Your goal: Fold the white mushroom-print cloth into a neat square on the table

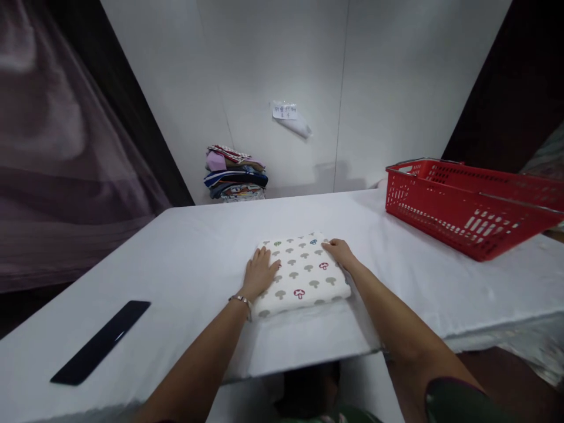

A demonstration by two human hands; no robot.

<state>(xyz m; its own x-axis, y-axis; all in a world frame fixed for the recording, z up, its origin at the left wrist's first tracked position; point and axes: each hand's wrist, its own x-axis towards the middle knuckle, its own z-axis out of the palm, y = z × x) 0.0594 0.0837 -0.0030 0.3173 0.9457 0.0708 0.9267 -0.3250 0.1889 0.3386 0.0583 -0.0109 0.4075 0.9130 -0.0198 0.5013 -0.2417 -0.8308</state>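
Folded white cloth (300, 275) on a white-covered surface (194, 252), as seen from the head camera; clock positions are taken from the cloth's middle, with 12 o'clock pointing toward the wall (247, 70). The cloth lies near the middle of the surface's near side and forms a flat, roughly four-sided pad, its near edge thick and softly rounded. Its white ground carries scattered rows of small grey-beige mushrooms, among which a few are coloured: a green one between 10 and 11 o'clock, a blue one between 12 and 1, and red ones between 2 and 3 and at 6. The left-hand grip (261, 273) rests at 9 o'clock, palm down on the pad, thumb apart from the fingers; a bracelet (240, 299) circles the wrist. The right-hand grip (340, 252) touches the corner at 2 o'clock; whether it pinches the fabric cannot be told. A dark flat strip (103, 342) lies between 8 and 9 o'clock, a stack of folded textiles (235, 176) at 11, and a red basket (449, 214) between 2 and 3. A written note (285, 110) hangs on the wall at 12.
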